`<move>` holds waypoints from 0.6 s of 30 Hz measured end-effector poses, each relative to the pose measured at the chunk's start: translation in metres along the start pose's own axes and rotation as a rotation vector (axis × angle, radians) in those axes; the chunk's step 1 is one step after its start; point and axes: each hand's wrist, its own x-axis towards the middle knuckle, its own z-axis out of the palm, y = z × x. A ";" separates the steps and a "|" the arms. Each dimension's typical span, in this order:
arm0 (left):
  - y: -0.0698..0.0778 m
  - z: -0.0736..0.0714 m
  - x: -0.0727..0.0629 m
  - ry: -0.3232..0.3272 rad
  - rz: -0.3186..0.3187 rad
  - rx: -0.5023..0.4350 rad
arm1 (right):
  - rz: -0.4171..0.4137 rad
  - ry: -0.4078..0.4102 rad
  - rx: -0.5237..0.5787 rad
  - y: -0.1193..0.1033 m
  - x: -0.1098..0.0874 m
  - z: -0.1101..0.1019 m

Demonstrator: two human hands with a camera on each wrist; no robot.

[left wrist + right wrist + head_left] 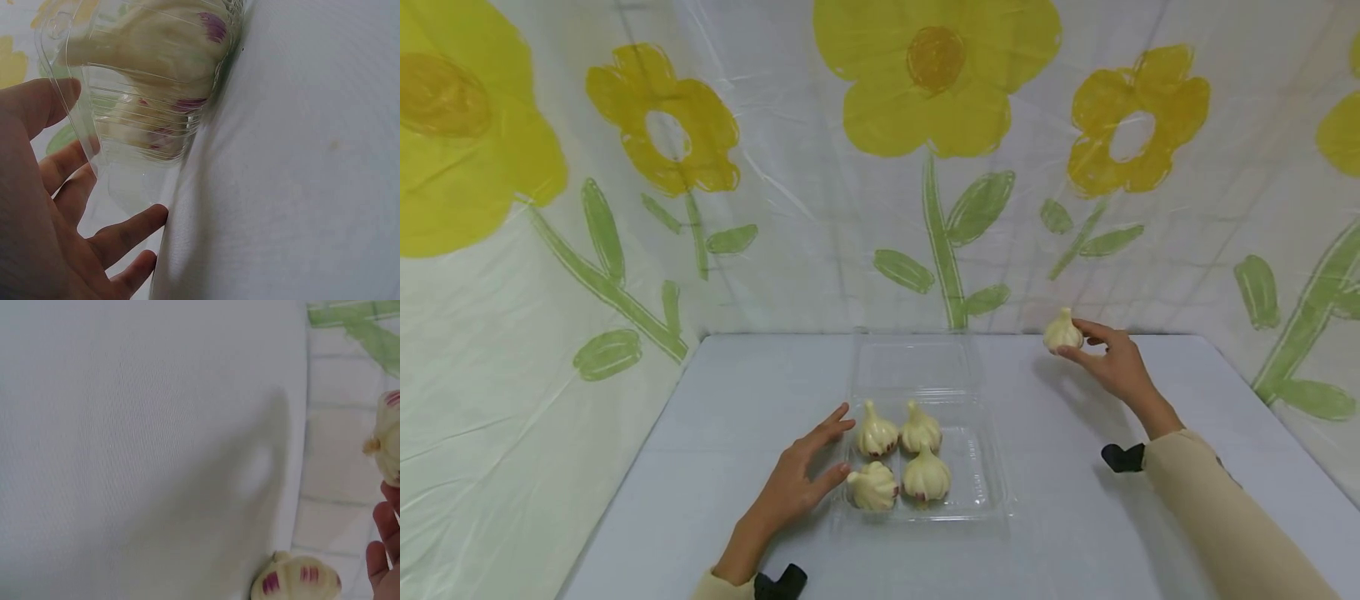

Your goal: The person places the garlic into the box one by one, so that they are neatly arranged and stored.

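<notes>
My right hand [1112, 358] pinches a garlic bulb [1063, 332] between thumb and fingers, held up near the table's back edge; in the right wrist view this bulb [389, 437] is cut off by the frame. A clear plastic clamshell box [977, 467] lies with its lid open toward the back. Several garlic bulbs [927, 475] sit in its left and middle part. My left hand [790, 483] rests against the box's left side, fingers spread and fairly straight. Seen from the left wrist, its thumb and fingertips [76, 90] touch the plastic rim.
Another garlic bulb [295, 578] shows at the bottom of the right wrist view; the head view does not show it. The table has a white cover [722, 425]. Behind it hangs a curtain [790, 275] printed with yellow flowers.
</notes>
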 end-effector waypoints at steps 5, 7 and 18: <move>-0.001 0.000 0.000 -0.002 -0.015 -0.020 | 0.007 0.006 0.017 -0.013 -0.006 0.005; -0.001 0.000 0.000 0.002 -0.008 -0.017 | 0.013 0.010 0.028 -0.018 -0.009 0.007; -0.004 0.002 -0.001 0.002 -0.004 0.004 | 0.022 -0.020 0.156 -0.035 -0.031 0.020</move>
